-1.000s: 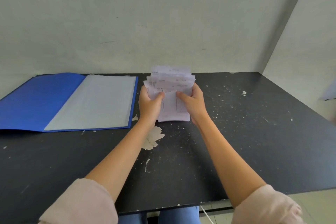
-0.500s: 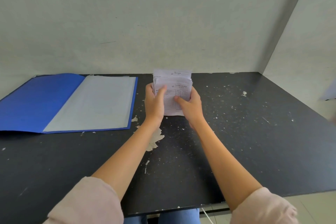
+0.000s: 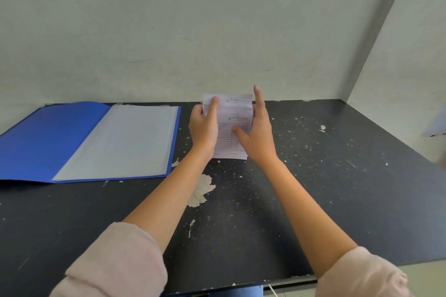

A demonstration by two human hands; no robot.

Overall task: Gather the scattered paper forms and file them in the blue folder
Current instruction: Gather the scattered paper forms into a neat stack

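Head view: I am looking forward and down over a dark surface (image 3: 313, 188) that meets a pale wall.
Paper forms (image 3: 237, 103): I am holding them as one upright stack between my two hands, printed side facing me, near the far middle of the surface. Whether the bottom edge is touching the surface, I cannot tell.
Left hand (image 3: 204, 128): I am gripping the left edge of the stack. My thumb is lying up the front sheet, and my fingers are curling round behind it.
Right hand (image 3: 255, 137): I am keeping the fingers straight and pointing up, pressing along the right edge of the stack. My thumb is resting on the front sheet.
Blue folder (image 3: 48, 140): it is lying open and flat on the left part of the surface, just beside my left hand and apart from the stack. A clear sleeve (image 3: 120, 140) is facing up on its right half.
Surface condition: pale chips are showing across the dark top, with one larger worn patch (image 3: 200, 190) between my forearms.
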